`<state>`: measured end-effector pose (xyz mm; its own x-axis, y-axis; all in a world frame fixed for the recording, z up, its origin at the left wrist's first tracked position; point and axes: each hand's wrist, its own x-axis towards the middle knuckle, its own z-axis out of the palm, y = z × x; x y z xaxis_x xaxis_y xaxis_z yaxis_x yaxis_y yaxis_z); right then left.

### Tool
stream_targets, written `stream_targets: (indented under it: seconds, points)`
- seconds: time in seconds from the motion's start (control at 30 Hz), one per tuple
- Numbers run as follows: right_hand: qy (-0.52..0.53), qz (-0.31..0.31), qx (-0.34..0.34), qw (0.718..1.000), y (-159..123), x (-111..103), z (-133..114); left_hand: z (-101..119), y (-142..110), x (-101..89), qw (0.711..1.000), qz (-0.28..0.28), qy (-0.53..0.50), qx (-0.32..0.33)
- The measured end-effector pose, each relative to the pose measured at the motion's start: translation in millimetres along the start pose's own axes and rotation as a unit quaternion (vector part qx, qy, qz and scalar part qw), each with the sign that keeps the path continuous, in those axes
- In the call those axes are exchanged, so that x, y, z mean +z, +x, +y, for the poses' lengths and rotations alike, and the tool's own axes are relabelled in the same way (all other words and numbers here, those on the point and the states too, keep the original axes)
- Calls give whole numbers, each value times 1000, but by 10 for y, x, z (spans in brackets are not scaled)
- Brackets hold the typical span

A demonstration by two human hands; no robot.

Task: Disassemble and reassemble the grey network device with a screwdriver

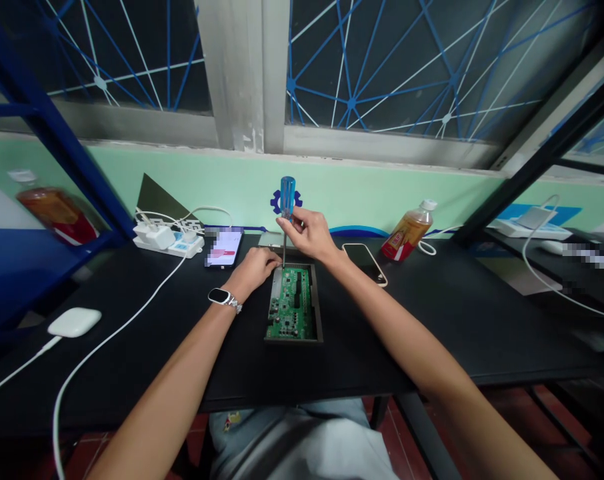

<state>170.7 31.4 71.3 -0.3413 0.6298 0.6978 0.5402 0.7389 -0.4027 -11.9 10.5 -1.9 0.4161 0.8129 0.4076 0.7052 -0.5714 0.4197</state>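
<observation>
While right fingers (293, 232) grasp a screwdriver (287, 193), whether left fingers (271, 257) grip is unclear; bottle label (397, 245) illegible.

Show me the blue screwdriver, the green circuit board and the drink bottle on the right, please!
Blue screwdriver (287, 195): head view, on its handle.
Green circuit board (291, 303): head view, near the middle of its face.
Drink bottle (407, 231): head view, on its side.
</observation>
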Motion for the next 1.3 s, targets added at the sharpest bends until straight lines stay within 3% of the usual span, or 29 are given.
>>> stream_targets:
  seconds: [0.13,0.23,0.37,0.47,0.57,0.7,0.87,0.93,1.1,1.3]
  points:
    - [-4,3,14,1000,-23,-3,-9,6,-12,-4,1000,1,3,-8]
    - [78,6,48,996,-32,-10,-1,-17,-19,14,1000,4,-7,-13]
    - [270,44,100,957,6,-98,22,-37,-21,37,1000,5,-3,-25]
    - [325,100,143,929,23,-234,76,-16,-39,-7,998,-19,12,-56]
    - [351,117,203,907,-85,-366,179,74,-69,-87,996,-24,41,-75]
    - [384,140,255,876,-434,-456,372,298,-94,-100,999,-5,49,11]
    - [407,157,311,844,-772,-494,558,555,-102,65,982,-143,-62,107]
    - [411,161,320,838,-806,-502,569,613,-99,114,976,-165,-67,124]
    - [427,150,324,831,-801,-499,485,670,-70,104,981,-134,3,142]
    - [431,149,320,831,-816,-496,450,678,-98,35,988,-95,85,91]
